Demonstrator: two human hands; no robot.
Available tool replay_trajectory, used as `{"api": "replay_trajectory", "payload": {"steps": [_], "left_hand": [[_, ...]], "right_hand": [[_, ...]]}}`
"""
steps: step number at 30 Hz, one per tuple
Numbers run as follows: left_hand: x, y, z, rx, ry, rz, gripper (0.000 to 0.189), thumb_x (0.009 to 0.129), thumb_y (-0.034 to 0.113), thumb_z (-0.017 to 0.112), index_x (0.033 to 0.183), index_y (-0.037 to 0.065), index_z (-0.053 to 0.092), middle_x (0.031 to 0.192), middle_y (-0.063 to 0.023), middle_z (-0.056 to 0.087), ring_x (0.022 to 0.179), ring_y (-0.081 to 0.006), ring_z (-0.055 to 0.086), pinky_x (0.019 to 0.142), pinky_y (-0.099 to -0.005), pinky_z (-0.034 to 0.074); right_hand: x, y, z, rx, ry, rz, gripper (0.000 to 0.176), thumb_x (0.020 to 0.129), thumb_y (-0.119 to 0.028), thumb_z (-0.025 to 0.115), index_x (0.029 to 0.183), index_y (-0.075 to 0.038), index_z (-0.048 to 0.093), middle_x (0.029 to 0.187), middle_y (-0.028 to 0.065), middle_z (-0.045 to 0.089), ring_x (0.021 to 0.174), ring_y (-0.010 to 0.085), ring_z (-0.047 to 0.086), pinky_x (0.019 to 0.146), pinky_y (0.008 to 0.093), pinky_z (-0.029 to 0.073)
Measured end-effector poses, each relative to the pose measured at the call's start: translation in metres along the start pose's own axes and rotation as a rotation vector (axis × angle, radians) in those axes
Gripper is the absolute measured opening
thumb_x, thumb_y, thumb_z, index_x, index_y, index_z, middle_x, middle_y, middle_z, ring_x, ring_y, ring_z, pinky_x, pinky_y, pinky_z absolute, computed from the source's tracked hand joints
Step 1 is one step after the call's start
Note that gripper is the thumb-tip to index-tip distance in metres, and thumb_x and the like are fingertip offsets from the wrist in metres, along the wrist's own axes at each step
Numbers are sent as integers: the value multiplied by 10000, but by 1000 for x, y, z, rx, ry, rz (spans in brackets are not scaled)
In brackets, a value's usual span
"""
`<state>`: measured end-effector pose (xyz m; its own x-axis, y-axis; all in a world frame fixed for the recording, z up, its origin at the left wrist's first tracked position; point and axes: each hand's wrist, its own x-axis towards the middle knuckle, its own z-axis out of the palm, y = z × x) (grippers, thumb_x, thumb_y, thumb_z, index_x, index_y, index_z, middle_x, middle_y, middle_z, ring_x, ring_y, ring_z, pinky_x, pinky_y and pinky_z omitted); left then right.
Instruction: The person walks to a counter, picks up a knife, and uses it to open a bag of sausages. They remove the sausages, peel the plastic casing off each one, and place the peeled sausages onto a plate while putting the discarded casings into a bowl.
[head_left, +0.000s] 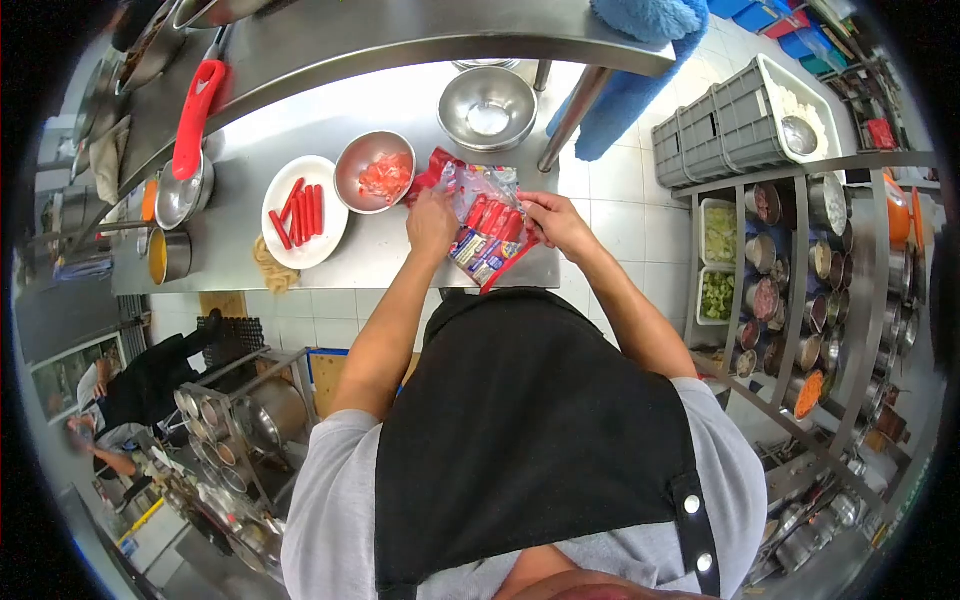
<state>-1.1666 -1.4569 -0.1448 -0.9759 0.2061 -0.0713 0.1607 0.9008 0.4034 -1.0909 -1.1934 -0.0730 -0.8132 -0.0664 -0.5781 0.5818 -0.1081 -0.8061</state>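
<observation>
A plastic pack of red sausages (484, 262) lies on the steel table in front of me, its clear upper part wrinkled and several sausages showing inside. At its left side my left hand (432, 226) is closed on the film, fingers partly hidden. My right hand (560, 222) pinches the pack's right edge between thumb and fingers. Left of the pack stands a metal bowl (345, 168) holding pink chopped pieces (386, 176). Beyond that bowl, a white oval plate (318, 246) carries several red sausages (305, 212).
Nested steel bowls (488, 108) stand at the table's back, near a shelf post (575, 118). A red-handled pan (200, 120) juts out from the shelf at left. A tan cloth (274, 268) hangs over the front edge. Another person (150, 385) is at lower left.
</observation>
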Motion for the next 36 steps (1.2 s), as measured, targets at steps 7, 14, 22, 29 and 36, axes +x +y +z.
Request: {"api": "replay_trajectory", "payload": {"steps": [7, 14, 22, 29, 36], "left_hand": [[-16, 19, -15, -39, 327, 1, 227, 978, 159, 620, 1102, 19, 748, 1070, -209, 722, 974, -434, 691, 896, -518, 546], [-8, 45, -23, 122, -71, 54, 207, 898, 163, 668, 1018, 12, 742, 1070, -247, 744, 977, -443, 729, 869, -543, 574], [14, 34, -23, 36, -172, 26, 272, 891, 224, 689, 1031, -6, 729, 1056, -262, 743, 977, -444, 735, 849, -543, 583], [-14, 36, -80, -631, 80, 97, 273, 879, 127, 775, 1093, -14, 682, 948, -199, 728, 837, -327, 757, 726, -446, 579], [-27, 17, -147, -809, 396, 351, 220, 853, 25, 758, 1030, -10, 633, 864, -148, 666, 715, -281, 719, 643, -384, 563]], "right_hand": [[-2, -19, -12, -72, -55, -49, 404, 1073, -218, 589, 1401, 6, 661, 784, -15, 640, 637, 78, 524, 588, 257, 437], [2, -13, -20, -106, -30, -59, 372, 1083, -237, 585, 1380, -41, 695, 787, -16, 666, 616, 73, 488, 570, 250, 395], [-6, -29, 4, -156, 6, -114, 380, 1077, -234, 605, 1378, -19, 695, 877, 9, 703, 745, 101, 585, 676, 272, 495], [-12, -60, 75, -159, -56, -242, 411, 1056, -181, 642, 1428, -6, 653, 922, 30, 706, 830, 109, 641, 717, 278, 531], [-46, -103, 168, -94, -65, -411, 412, 1071, -127, 618, 1467, -15, 623, 918, 24, 697, 828, 93, 658, 722, 273, 553]]}}
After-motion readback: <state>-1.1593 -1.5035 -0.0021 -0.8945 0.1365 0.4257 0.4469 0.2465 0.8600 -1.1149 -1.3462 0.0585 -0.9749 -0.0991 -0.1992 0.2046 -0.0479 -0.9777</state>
